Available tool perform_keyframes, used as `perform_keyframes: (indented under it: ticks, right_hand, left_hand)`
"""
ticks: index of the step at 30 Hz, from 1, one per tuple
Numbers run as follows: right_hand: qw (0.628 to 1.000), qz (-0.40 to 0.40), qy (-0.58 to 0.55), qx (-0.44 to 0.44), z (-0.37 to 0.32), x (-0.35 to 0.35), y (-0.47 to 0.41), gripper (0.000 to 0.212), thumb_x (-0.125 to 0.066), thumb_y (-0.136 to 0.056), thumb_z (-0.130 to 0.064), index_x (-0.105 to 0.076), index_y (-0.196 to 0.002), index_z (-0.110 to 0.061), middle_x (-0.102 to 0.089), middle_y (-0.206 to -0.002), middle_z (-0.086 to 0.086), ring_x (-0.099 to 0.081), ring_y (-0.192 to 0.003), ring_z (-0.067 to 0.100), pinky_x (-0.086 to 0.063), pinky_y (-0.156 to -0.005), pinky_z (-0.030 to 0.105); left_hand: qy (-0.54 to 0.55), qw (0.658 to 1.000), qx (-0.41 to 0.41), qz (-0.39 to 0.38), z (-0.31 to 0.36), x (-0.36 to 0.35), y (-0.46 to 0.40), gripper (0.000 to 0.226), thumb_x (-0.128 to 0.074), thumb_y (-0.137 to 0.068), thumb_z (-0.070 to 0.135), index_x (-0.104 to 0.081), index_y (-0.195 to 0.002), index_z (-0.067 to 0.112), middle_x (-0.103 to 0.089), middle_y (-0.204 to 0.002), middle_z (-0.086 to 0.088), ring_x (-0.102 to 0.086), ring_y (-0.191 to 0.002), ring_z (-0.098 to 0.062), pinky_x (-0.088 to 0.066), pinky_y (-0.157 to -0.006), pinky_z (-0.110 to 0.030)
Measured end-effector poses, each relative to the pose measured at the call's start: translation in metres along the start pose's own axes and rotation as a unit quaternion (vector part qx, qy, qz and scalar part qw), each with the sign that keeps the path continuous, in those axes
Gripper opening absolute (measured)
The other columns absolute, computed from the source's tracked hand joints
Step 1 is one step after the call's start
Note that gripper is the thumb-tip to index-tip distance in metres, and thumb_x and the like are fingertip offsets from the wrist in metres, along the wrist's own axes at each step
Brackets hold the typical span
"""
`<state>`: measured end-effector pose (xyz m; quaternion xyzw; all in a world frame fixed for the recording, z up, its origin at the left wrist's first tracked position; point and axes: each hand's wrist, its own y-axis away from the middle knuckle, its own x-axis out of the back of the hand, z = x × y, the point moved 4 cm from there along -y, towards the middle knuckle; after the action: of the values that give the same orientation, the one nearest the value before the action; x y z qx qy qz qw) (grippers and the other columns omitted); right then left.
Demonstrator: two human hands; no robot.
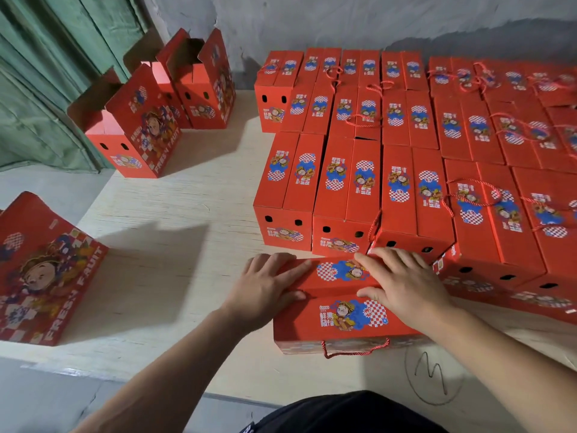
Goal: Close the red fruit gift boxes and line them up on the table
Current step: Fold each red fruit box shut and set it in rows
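near box (340,310): printed red cardboard, smooth, faint sheen on top flaps
cord handle (356,350): twisted red rope, fibrous
closed boxes (399,126), far right: same red printed card, smooth, matt to slightly glossy under the light
open boxes (146,120), far left: red print outside, raw brown cardboard inside the flaps, dull
left box (40,276): printed card, smooth
table (175,207): pale wood board, visible grain, matt, unvarnished look
wall (343,23): grey plaster, rough and blotchy
curtain (40,73), far left: green cloth, creased, matt
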<state>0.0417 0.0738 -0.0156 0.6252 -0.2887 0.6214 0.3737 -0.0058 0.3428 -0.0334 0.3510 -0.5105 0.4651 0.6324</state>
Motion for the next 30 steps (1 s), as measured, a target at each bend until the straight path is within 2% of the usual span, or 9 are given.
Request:
perform_keyframes:
  ticks: [3, 8, 12, 15, 18, 21, 23, 26, 30]
  right_hand:
    - [0.999, -0.029, 0.016, -0.016, 0.002, -0.005, 0.003, 0.081, -0.016, -0.092, -0.076, -0.031, -0.160, -0.034, -0.053, -0.141, 0.003, -0.052, -0.126, 0.030, -0.045, -0.099, 0.045]
    - [0.997, -0.081, 0.018, -0.002, 0.000, -0.005, -0.002, 0.085, 0.006, -0.085, -0.078, 0.005, -0.161, -0.042, -0.033, -0.158, 0.003, -0.035, -0.140, 0.029, -0.032, -0.112, 0.044]
    - [0.996, -0.087, 0.036, 0.002, -0.002, -0.006, 0.000, 0.080, 0.001, -0.089, -0.076, 0.009, -0.161, -0.041, -0.031, -0.159, 0.005, -0.031, -0.143, 0.031, -0.030, -0.113, 0.045]
    - [0.996, -0.081, 0.043, 0.007, -0.002, -0.006, -0.003, 0.079, 0.006, -0.085, -0.074, 0.014, -0.158, -0.046, -0.035, -0.154, 0.006, -0.037, -0.137, 0.033, -0.034, -0.109, 0.047]
    - [0.996, -0.070, 0.054, 0.028, 0.000, -0.003, -0.006, 0.075, 0.007, -0.085, -0.072, 0.010, -0.157, -0.049, -0.045, -0.145, 0.005, -0.045, -0.125, 0.031, -0.039, -0.103, 0.046]
    - [0.996, -0.066, 0.054, 0.025, 0.001, 0.002, -0.006, 0.072, -0.009, -0.093, -0.070, -0.019, -0.159, -0.045, -0.059, -0.133, 0.008, -0.055, -0.111, 0.033, -0.047, -0.092, 0.046]
    - [0.996, -0.068, 0.049, 0.016, 0.001, 0.000, -0.004, 0.070, -0.014, -0.095, -0.070, -0.026, -0.159, -0.044, -0.060, -0.132, 0.008, -0.056, -0.110, 0.033, -0.048, -0.090, 0.046]
    - [0.998, -0.056, 0.033, 0.011, 0.002, -0.006, -0.003, 0.069, -0.007, -0.097, -0.074, -0.014, -0.160, -0.047, -0.054, -0.139, 0.006, -0.051, -0.118, 0.031, -0.043, -0.095, 0.045]
    - [0.996, -0.083, 0.009, 0.024, 0.003, -0.014, -0.006, 0.074, 0.011, -0.086, -0.078, 0.016, -0.155, -0.052, -0.033, -0.154, 0.003, -0.031, -0.140, 0.028, -0.026, -0.115, 0.048]
  left_hand:
    - [-0.021, 0.999, 0.004, -0.041, -0.003, -0.005, 0.003, 0.064, -0.027, -0.099, 0.071, -0.017, -0.159, 0.051, -0.041, -0.149, 0.002, -0.041, -0.125, -0.030, -0.034, -0.110, -0.047]
    - [-0.139, 0.988, -0.046, -0.046, 0.006, 0.003, -0.006, 0.070, -0.018, -0.099, 0.067, -0.013, -0.163, 0.038, -0.048, -0.145, -0.007, -0.052, -0.117, -0.034, -0.037, -0.104, -0.049]
    - [-0.196, 0.974, -0.078, -0.079, 0.010, -0.003, -0.008, 0.071, -0.014, -0.104, 0.062, 0.004, -0.164, 0.028, -0.039, -0.150, -0.014, -0.043, -0.131, -0.035, -0.029, -0.114, -0.048]
    - [-0.134, 0.984, -0.074, -0.096, 0.007, -0.007, -0.008, 0.070, -0.019, -0.105, 0.059, 0.012, -0.162, 0.033, -0.025, -0.162, -0.013, -0.025, -0.150, -0.036, -0.015, -0.125, -0.049]
    - [-0.088, 0.987, -0.068, -0.115, 0.001, -0.005, -0.012, 0.072, -0.024, -0.102, 0.065, 0.005, -0.162, 0.039, -0.034, -0.154, -0.006, -0.041, -0.134, -0.030, -0.032, -0.117, -0.044]
    - [-0.105, 0.986, -0.050, -0.123, 0.005, 0.002, -0.026, 0.081, -0.028, -0.089, 0.067, -0.011, -0.160, 0.033, -0.049, -0.135, -0.005, -0.055, -0.114, -0.031, -0.045, -0.101, -0.044]
    - [-0.146, 0.981, -0.051, -0.117, 0.014, 0.000, -0.033, 0.085, -0.021, -0.082, 0.065, -0.008, -0.159, 0.031, -0.052, -0.130, -0.008, -0.058, -0.106, -0.034, -0.047, -0.095, -0.043]
    - [-0.142, 0.982, -0.063, -0.104, 0.020, -0.008, -0.029, 0.082, -0.020, -0.086, 0.064, -0.003, -0.162, 0.035, -0.049, -0.134, -0.005, -0.055, -0.109, -0.031, -0.044, -0.097, -0.043]
    - [-0.114, 0.986, -0.064, -0.106, 0.016, -0.009, -0.031, 0.086, -0.011, -0.091, 0.082, -0.004, -0.163, 0.036, -0.046, -0.139, -0.005, -0.050, -0.116, -0.029, -0.041, -0.103, -0.043]
